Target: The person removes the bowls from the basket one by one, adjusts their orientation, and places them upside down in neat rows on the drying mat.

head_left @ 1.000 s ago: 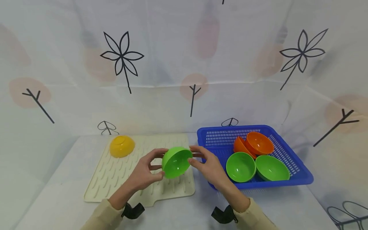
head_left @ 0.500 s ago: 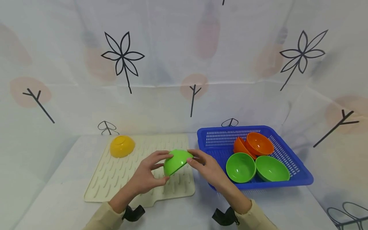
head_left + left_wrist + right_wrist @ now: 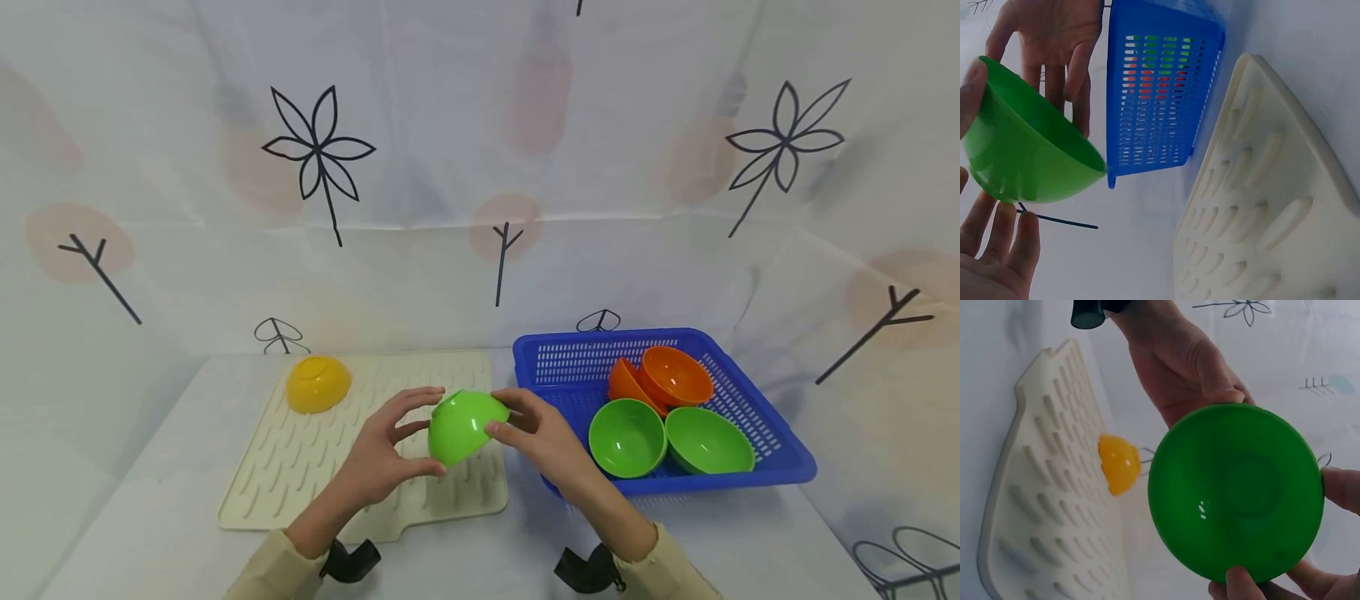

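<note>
A light green bowl (image 3: 465, 425) is held in the air over the right part of the cream drying mat (image 3: 315, 467). Its glossy outer side shows in the head view, while its inside (image 3: 1235, 487) faces the right wrist camera. My left hand (image 3: 382, 450) curves around the bowl's left side, its thumb tip at the rim and fingertips (image 3: 1029, 231) against the underside. From the other side my right hand (image 3: 551, 433) pinches the rim, thumb tip (image 3: 1241, 581) over the edge. On the mat's far left corner, a yellow bowl (image 3: 318, 385) lies upside down.
To the right stands a blue perforated basket (image 3: 555, 371). Inside it lie two orange bowls (image 3: 677, 377) and two green bowls (image 3: 627, 438). A white patterned cloth (image 3: 420, 283) hangs behind the white table (image 3: 172, 483).
The green bowl has turned in my hands: its inside faced the head camera a second ago, then its opening tipped down, and now the outside shows. The other bowls stay put.
</note>
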The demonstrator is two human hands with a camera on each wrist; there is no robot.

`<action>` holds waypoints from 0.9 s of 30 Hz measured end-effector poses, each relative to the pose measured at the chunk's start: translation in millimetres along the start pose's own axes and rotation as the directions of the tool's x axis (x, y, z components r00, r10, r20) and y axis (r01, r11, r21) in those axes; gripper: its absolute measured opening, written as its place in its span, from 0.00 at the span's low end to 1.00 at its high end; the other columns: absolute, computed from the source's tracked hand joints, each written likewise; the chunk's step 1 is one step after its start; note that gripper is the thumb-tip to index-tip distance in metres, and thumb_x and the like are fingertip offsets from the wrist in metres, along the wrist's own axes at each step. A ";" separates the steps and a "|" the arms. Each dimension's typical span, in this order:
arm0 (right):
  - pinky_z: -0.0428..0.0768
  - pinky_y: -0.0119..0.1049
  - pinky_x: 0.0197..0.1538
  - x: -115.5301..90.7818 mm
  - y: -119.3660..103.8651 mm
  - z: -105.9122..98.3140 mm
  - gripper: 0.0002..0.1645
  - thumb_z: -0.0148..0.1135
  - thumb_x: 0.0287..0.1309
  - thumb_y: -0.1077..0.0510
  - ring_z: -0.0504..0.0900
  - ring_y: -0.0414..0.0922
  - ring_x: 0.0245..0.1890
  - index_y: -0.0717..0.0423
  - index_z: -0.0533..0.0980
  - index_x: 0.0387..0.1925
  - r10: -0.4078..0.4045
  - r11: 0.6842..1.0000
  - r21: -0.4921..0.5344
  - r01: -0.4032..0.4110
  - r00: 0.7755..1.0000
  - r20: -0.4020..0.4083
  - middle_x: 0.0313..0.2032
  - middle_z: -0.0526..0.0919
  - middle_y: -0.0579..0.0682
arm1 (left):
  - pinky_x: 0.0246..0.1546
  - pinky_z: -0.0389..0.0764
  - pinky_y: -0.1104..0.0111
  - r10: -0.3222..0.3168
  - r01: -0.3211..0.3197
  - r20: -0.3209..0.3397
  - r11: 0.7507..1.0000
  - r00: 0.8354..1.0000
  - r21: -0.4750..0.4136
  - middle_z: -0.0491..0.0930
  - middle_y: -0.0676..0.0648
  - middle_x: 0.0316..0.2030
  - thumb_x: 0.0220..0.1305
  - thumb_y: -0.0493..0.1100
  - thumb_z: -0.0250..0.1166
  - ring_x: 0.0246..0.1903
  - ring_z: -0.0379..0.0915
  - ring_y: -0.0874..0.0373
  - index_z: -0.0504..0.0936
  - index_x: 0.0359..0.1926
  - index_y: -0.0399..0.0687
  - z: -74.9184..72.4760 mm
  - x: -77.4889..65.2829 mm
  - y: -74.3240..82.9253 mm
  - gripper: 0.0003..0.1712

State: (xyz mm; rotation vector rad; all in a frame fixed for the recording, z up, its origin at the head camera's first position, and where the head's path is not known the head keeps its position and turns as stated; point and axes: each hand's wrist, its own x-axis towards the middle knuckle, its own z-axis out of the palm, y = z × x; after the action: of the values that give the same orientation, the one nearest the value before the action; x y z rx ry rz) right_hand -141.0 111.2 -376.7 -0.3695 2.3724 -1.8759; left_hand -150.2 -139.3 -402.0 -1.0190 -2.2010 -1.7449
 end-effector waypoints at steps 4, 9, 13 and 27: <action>0.72 0.61 0.62 0.0 1.1 -1.4 0.31 0.65 0.63 0.51 0.70 0.61 0.65 0.54 0.71 0.65 -0.045 0.998 0.053 0.041 0.997 0.064 0.64 0.73 0.55 | 0.60 0.75 0.54 -0.063 0.064 0.023 0.998 0.998 -0.021 0.68 0.49 0.67 0.46 0.42 0.82 0.65 0.63 0.47 0.67 0.70 0.51 0.1 -0.3 -3.9 0.50; 0.72 0.60 0.62 -0.1 1.7 -2.3 0.31 0.62 0.65 0.52 0.67 0.63 0.67 0.56 0.68 0.67 -0.126 0.987 0.121 0.108 0.980 0.152 0.66 0.70 0.57 | 0.63 0.69 0.45 -0.122 0.130 0.083 0.987 0.989 -0.092 0.64 0.49 0.71 0.46 0.49 0.82 0.68 0.59 0.48 0.63 0.73 0.54 0.7 -1.8 -6.5 0.55; 0.73 0.57 0.62 -1.1 1.3 -2.8 0.32 0.61 0.66 0.53 0.66 0.63 0.68 0.57 0.67 0.68 -0.158 0.979 0.158 0.128 0.968 0.195 0.67 0.68 0.58 | 0.63 0.71 0.54 -0.122 0.141 0.131 0.979 0.984 -0.147 0.63 0.48 0.72 0.46 0.49 0.82 0.66 0.62 0.50 0.62 0.74 0.53 1.8 -1.2 -6.8 0.56; 0.69 0.50 0.67 -0.3 4.1 3.9 0.31 0.64 0.64 0.59 0.68 0.55 0.67 0.62 0.69 0.66 -0.238 0.964 0.144 0.226 0.968 0.078 0.65 0.72 0.58 | 0.57 0.78 0.57 -0.065 0.074 0.078 0.989 0.995 -0.130 0.64 0.45 0.68 0.44 0.40 0.83 0.63 0.64 0.49 0.61 0.72 0.49 -0.2 -0.3 -4.0 0.57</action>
State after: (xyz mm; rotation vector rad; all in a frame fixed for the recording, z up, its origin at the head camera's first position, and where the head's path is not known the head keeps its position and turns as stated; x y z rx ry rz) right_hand -140.4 108.6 -381.6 -0.7353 2.2097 -2.0496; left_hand -152.4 -140.0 -405.3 -1.0635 -2.2144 -1.9378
